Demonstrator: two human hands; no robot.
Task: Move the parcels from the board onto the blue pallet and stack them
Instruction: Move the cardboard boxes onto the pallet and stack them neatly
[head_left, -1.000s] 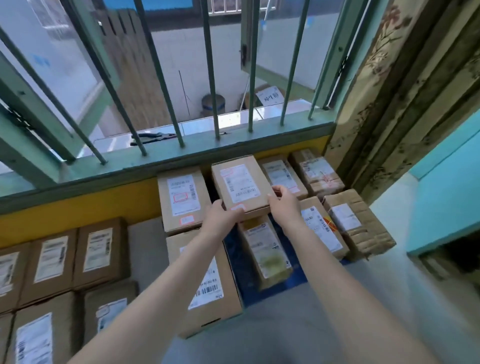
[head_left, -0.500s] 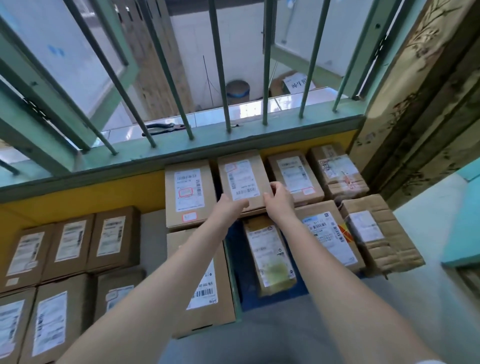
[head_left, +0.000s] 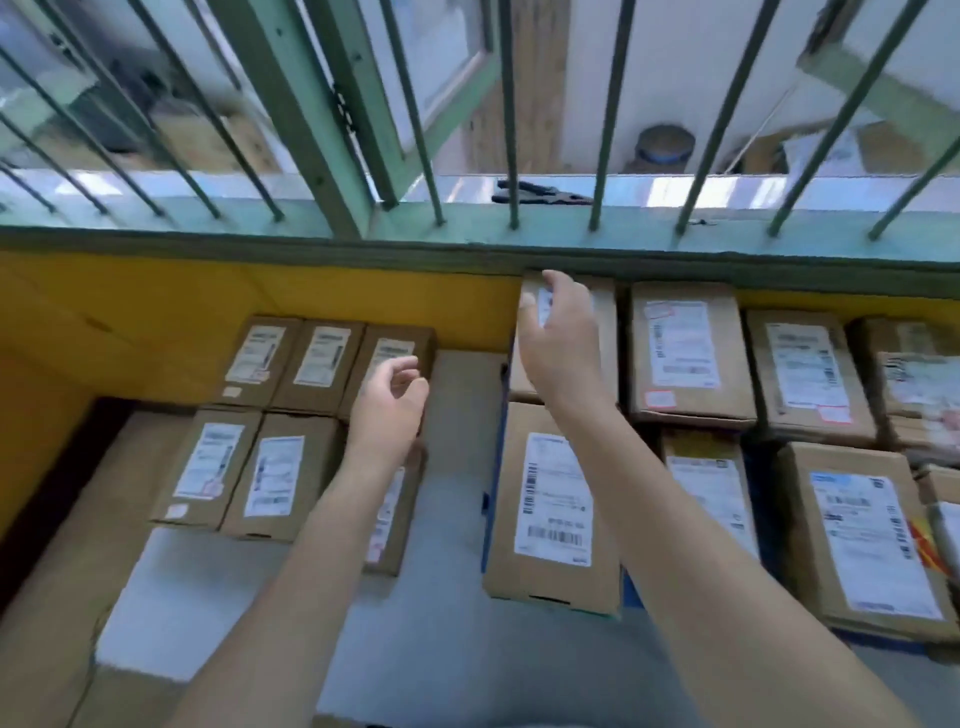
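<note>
Several brown labelled parcels (head_left: 270, 473) lie in rows on the brown board (head_left: 67, 545) at the left. More parcels (head_left: 685, 353) lie side by side on the blue pallet (head_left: 493, 493) at the right. My left hand (head_left: 389, 410) hovers over the right end of the board's rows, its fingers loosely curled with nothing in them. My right hand (head_left: 558, 332) is over the back-left pallet parcel (head_left: 605, 332) with relaxed fingers and holds nothing. Whether it touches that parcel I cannot tell. My left forearm hides part of one board parcel (head_left: 395, 525).
A yellow wall (head_left: 156, 301) runs behind both groups, under a green window sill (head_left: 571, 218) with slanted metal bars. Black pliers (head_left: 540, 192) lie on the ledge outside. A strip of grey floor (head_left: 457, 597) separates board and pallet.
Both hands have let go of the parcel now lying in the pallet's back row. The view has swung left; my left hand has moved over the board's parcels.
</note>
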